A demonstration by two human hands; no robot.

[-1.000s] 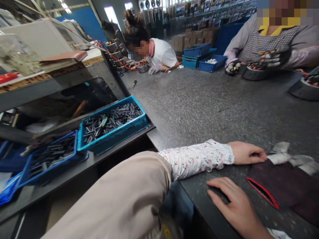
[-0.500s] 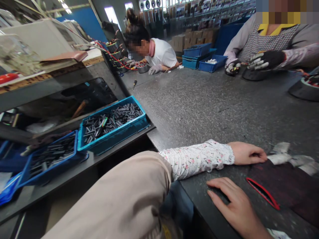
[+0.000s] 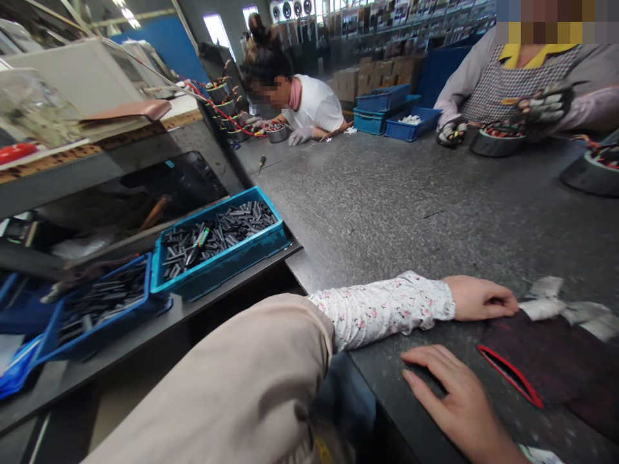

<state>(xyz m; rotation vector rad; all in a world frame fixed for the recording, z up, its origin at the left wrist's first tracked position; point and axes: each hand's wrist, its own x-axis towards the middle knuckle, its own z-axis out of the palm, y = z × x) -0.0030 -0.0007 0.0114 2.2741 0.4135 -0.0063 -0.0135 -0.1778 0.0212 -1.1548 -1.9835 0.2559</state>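
Note:
My left hand [image 3: 478,297] lies on the grey speckled table [image 3: 387,206], its flowered sleeve stretched across the near edge. Its fingers point right and rest flat at the edge of a dark maroon mat [image 3: 565,361], just short of a crumpled grey-white rag [image 3: 556,303]. My right hand [image 3: 449,394] lies palm down nearer to me with fingers spread, holding nothing. A thin red curved strip [image 3: 509,374] lies on the mat just right of it.
A teal bin [image 3: 217,264] of small black cylinders and a blue bin [image 3: 82,341] sit on a lower shelf at left. Across the table a gloved person handles a round wound part [image 3: 493,140]; another round part [image 3: 590,173] lies nearby. Another person leans over at the far end beside blue bins [image 3: 387,109].
My hands have not moved. The gloved hand of the person at the right has shifted over the round part.

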